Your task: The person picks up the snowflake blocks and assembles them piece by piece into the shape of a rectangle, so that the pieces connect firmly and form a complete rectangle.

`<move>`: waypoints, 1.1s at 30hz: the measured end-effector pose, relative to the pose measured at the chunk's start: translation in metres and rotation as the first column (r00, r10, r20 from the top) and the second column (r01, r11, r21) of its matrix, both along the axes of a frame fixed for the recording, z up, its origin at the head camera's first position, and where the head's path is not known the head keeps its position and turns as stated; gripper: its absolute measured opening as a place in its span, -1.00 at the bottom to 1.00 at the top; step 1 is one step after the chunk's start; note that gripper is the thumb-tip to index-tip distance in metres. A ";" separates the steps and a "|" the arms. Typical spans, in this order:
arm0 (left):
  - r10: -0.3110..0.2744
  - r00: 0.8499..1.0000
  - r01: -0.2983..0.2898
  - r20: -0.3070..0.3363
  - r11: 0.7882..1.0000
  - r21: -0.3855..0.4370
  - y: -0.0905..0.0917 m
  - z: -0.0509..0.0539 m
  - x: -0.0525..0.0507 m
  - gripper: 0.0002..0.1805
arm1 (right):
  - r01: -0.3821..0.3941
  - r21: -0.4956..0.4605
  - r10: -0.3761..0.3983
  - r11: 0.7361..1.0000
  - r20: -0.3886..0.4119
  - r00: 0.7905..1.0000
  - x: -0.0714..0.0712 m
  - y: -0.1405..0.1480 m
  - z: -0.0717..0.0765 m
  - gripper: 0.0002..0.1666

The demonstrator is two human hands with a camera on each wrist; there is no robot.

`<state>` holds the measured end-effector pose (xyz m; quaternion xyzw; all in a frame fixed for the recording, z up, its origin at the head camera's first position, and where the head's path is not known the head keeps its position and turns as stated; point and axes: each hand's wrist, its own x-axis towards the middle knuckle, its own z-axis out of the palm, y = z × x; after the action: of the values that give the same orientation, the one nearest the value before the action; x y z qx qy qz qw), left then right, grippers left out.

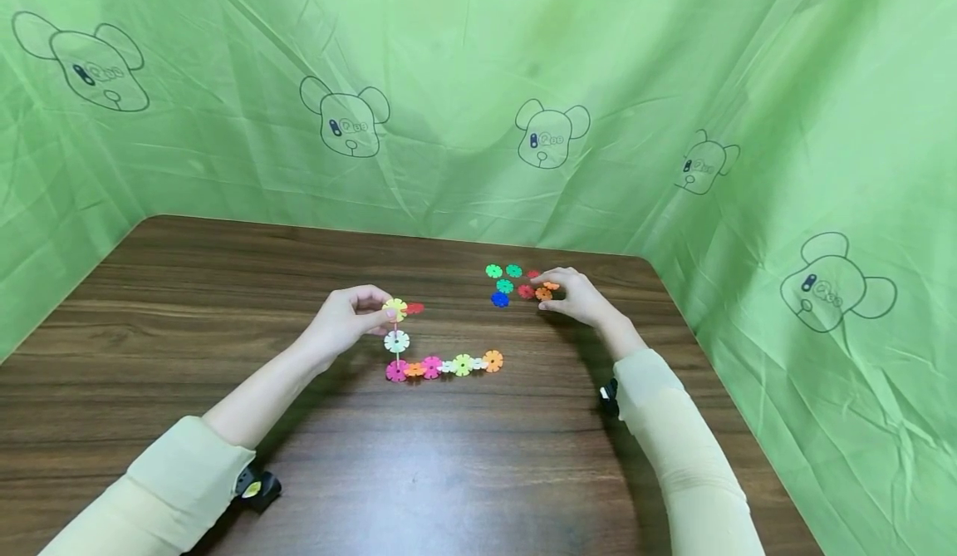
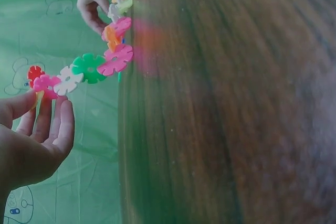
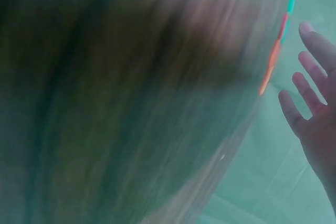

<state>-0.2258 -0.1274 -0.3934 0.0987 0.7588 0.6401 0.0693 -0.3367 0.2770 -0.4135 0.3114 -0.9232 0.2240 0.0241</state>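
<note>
My left hand [image 1: 347, 320] pinches a yellow snowflake disc [image 1: 395, 310] at one end of a chain of interlocked plastic discs. A red disc [image 1: 414, 308] juts out beside the yellow one. From there the chain comes down past a white disc [image 1: 397, 341] to a magenta disc [image 1: 397, 371], then runs right along the table to an orange disc [image 1: 493, 361]. In the left wrist view a green disc [image 2: 89, 68] also shows in the chain. My right hand [image 1: 577, 296], fingers spread, hovers over loose red and orange discs [image 1: 543, 293]; in the right wrist view it holds nothing.
Loose green discs [image 1: 504, 286] and a blue disc [image 1: 499, 299] lie left of my right hand on the brown wooden table [image 1: 224, 307]. Green cloth [image 1: 463, 182] printed with bear heads hangs behind the table and at its sides.
</note>
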 end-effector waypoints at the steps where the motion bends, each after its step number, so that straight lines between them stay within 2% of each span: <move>1: -0.002 1.000 0.002 -0.001 1.000 -0.002 0.000 0.000 0.000 -0.70 | 0.002 0.017 -0.002 1.000 -0.006 1.000 -0.002 0.002 -0.001 -0.47; 5: -0.003 1.000 0.003 -0.004 1.000 -0.008 0.000 0.000 0.000 -0.71 | 0.016 0.072 -0.016 0.997 0.005 1.000 -0.007 0.006 -0.005 -0.52; 15: -0.002 1.000 0.001 -0.018 1.000 -0.029 0.001 -0.002 -0.001 -0.74 | 0.121 0.164 -0.134 0.979 0.074 0.988 -0.014 0.009 -0.012 -0.60; 24: -0.011 1.000 0.011 0.007 1.000 -0.001 0.001 0.001 0.001 -0.74 | 0.155 0.126 -0.165 0.980 0.079 0.983 -0.019 0.011 -0.014 -0.67; 33: -0.006 1.000 0.007 0.020 1.000 -0.019 -0.001 0.001 0.001 -0.72 | 0.172 0.083 -0.181 0.982 0.108 0.978 -0.019 0.007 -0.013 -0.66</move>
<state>-0.2245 -0.1282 -0.3927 0.0942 0.7637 0.6337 0.0797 -0.3556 0.2842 -0.4261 0.2154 -0.9547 0.2045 -0.0206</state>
